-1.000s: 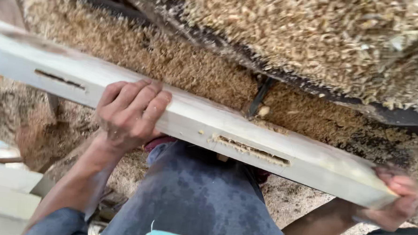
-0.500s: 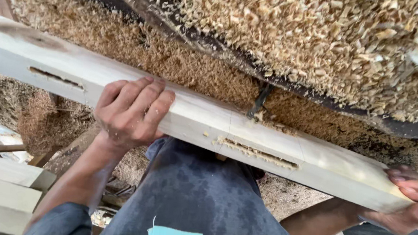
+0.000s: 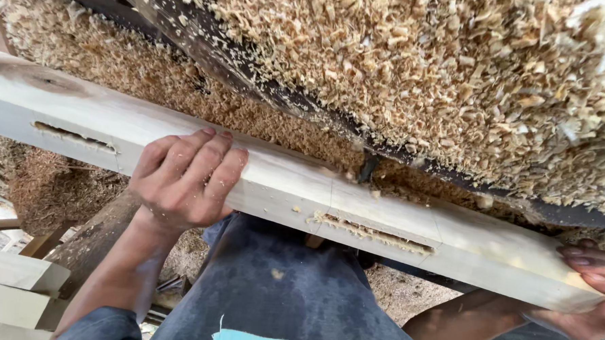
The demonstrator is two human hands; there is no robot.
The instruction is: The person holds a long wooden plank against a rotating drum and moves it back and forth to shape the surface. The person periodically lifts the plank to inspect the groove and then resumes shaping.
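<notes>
1. a long pale wooden beam [image 3: 281, 183] lies slantwise across the person's lap, just below a dark machine edge [image 3: 265, 87] heaped with wood shavings [image 3: 422, 66].
2. the left hand [image 3: 183, 178] curls over the beam's middle, its grip clenched on the top and far edge, between two rough slots [image 3: 374, 233].
3. the right hand [image 3: 593, 291] cups the beam's near end, fingers wrapped round it.
4. the beam looks stiff and fairly heavy, with a dusty, smooth face; holding it at the middle and end seems sound.
5. cut timber pieces [image 3: 12, 286] lie below the beam's far end.

Wood shavings [image 3: 456, 88] behind beam [image 3: 281, 183]
</notes>
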